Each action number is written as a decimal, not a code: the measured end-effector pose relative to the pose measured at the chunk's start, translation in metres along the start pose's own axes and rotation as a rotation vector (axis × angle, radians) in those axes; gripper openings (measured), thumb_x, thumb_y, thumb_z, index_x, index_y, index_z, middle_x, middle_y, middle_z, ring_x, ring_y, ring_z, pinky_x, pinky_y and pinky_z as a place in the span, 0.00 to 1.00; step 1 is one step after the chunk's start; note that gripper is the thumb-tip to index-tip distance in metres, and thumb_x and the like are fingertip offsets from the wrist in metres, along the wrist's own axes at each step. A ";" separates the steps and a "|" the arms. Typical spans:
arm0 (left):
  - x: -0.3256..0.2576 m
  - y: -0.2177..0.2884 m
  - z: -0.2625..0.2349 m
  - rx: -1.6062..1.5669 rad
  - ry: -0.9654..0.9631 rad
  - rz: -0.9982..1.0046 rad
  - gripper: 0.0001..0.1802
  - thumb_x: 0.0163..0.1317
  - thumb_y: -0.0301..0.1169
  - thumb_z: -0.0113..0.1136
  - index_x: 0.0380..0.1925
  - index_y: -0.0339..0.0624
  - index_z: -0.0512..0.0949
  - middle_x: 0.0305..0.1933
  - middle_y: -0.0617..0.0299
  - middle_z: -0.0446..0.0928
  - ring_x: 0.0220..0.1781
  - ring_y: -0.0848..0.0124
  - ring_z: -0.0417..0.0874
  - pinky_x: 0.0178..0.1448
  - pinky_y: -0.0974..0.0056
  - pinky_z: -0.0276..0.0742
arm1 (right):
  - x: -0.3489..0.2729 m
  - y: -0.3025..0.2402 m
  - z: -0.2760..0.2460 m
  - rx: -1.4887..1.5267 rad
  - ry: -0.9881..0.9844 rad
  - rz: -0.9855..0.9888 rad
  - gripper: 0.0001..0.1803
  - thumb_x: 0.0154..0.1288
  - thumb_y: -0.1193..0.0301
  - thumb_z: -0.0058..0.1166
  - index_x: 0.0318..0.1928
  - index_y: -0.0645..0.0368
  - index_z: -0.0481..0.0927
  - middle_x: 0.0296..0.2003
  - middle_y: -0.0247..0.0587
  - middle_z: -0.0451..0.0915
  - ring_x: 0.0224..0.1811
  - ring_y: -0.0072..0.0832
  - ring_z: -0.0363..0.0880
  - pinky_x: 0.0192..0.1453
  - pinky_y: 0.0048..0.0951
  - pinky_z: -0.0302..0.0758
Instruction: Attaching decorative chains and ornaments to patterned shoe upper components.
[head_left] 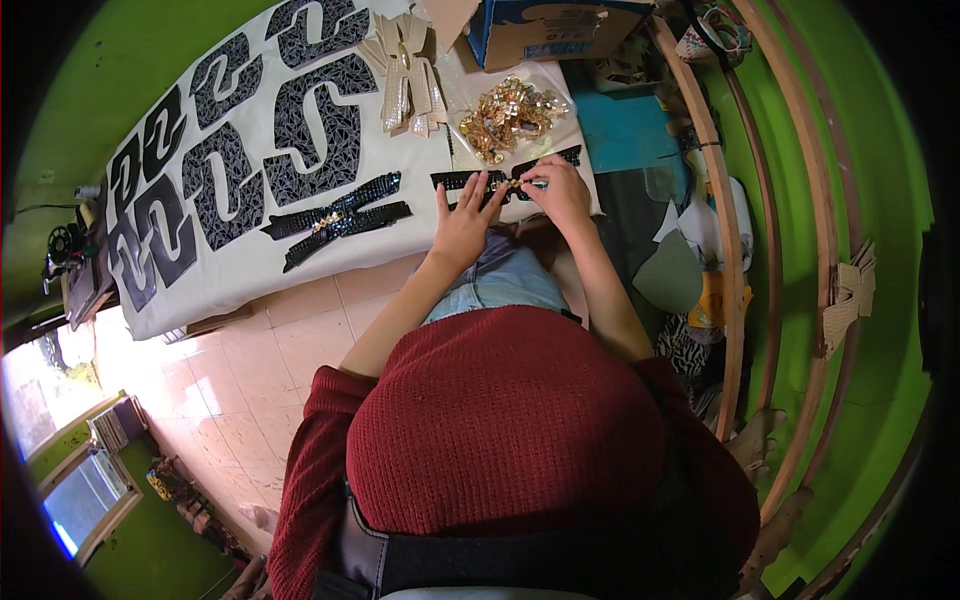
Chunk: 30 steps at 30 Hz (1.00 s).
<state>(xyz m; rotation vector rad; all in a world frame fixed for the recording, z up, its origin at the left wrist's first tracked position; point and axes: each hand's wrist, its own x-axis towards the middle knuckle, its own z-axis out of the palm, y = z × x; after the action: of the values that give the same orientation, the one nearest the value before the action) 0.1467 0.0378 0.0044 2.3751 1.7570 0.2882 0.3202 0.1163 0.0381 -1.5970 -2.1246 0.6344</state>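
Under both my hands, at the table's near edge, lies a shiny black strap piece (561,159) with a crocodile-like texture. My left hand (462,222) rests on its left part with the fingers spread. My right hand (562,190) pinches a small gold ornament (514,183) at the middle of the strap piece. The fingertips partly hide the ornament. Left of my hands sits a crossed black strap piece (375,209), with gold ornaments at its centre. Just beyond my hands, a heap of gold ornaments (512,115) lies on clear plastic.
Several black patterned S-shaped pieces (306,112) cover the left of the pale tabletop (290,262). Beige strap pieces (405,85) are stacked at the back. A cardboard box (565,28) stands behind the gold heap. Wooden rails (712,190) run along the right.
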 end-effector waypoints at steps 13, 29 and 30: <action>0.010 0.018 -0.005 0.271 -0.026 0.002 0.34 0.53 0.33 0.53 0.64 0.48 0.62 0.71 0.71 0.54 0.73 0.64 0.52 0.60 0.20 0.37 | 0.015 -0.021 -0.001 -0.158 -0.071 0.176 0.15 0.39 0.61 0.72 0.24 0.56 0.82 0.36 0.40 0.78 0.41 0.40 0.78 0.43 0.38 0.74; 0.002 0.014 -0.006 -0.133 -0.016 -0.039 0.35 0.58 0.29 0.48 0.67 0.48 0.55 0.72 0.65 0.54 0.73 0.69 0.53 0.69 0.33 0.37 | 0.025 0.020 0.003 -0.002 -0.123 0.036 0.22 0.37 0.62 0.72 0.27 0.57 0.72 0.35 0.42 0.72 0.40 0.43 0.74 0.42 0.38 0.71; 0.001 0.012 -0.007 -0.198 -0.044 -0.029 0.40 0.53 0.22 0.49 0.68 0.47 0.52 0.72 0.64 0.53 0.74 0.68 0.52 0.69 0.33 0.36 | 0.026 0.019 0.003 -0.003 -0.129 0.026 0.22 0.37 0.62 0.72 0.27 0.57 0.72 0.35 0.42 0.72 0.40 0.43 0.74 0.42 0.38 0.71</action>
<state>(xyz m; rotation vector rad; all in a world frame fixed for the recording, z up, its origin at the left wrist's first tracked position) 0.1567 0.0356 0.0146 2.1997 1.6586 0.3840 0.3259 0.1455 0.0258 -1.6277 -2.2001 0.7620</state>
